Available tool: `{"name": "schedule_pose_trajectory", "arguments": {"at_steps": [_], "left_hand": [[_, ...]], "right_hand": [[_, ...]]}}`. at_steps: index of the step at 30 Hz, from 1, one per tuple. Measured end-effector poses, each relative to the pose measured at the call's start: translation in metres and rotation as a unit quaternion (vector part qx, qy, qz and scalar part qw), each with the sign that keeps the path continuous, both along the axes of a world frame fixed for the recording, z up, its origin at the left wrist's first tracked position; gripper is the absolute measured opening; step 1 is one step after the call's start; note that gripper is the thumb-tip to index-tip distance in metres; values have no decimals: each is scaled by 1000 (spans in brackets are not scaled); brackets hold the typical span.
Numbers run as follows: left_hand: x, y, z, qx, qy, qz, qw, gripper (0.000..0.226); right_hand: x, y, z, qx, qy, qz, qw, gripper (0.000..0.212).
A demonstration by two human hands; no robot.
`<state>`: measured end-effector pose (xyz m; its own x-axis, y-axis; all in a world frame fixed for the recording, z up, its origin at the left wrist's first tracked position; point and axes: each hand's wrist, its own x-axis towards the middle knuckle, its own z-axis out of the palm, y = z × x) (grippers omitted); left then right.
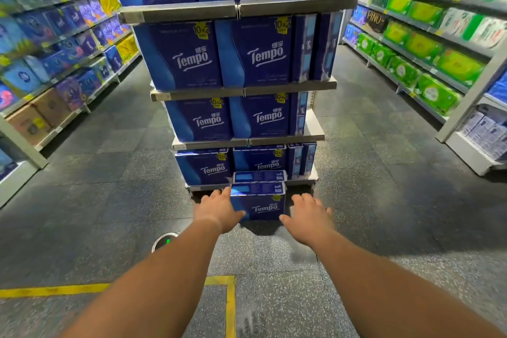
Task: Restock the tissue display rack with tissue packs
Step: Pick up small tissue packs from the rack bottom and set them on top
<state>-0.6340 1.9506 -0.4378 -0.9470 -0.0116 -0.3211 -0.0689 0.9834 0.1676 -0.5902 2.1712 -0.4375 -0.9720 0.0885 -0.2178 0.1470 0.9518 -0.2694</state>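
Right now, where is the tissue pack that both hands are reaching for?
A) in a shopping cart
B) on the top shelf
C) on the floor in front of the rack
C: the tissue pack stands on the floor before the rack, left hand and right hand flanking it.

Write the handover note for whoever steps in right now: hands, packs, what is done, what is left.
Left hand: open, fingers against the left side of the front tissue pack on the floor.
Right hand: open, just right of that pack, contact unclear.
A second pack sits right behind it, at the foot of the display rack.
Done: most of the rack's shelves look full of Tempo packs.
Left: grip and lift the front pack, shelve it, probably on the right where packs stand sideways, then the second.
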Motion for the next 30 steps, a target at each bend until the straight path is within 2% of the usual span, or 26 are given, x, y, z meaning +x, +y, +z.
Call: {"name": "schedule_pose_trajectory", "arguments": {"at_steps": [7,13,17,25,30], "left_hand": [[-15,9,-41,7,-31,36,999,83],[-76,3,-90,-9,-54,54,997,85],[-140,-8,-131,-6,-68,43,997,86],[-303,-31,-221,-17,-85,-15,996,83],[-389,-25,-298,-16,-80,-30,996,85]], "right_hand": [[-22,20,-39,-22,-17,-29,999,58],[-83,19,-72,-6,-47,-31,998,58],[-147,12,-107,-5,-74,-35,997,57],[-293,6,-197,17,-157,-52,986,80],[-383,0,-278,27,-147,-34,988,83]]}}
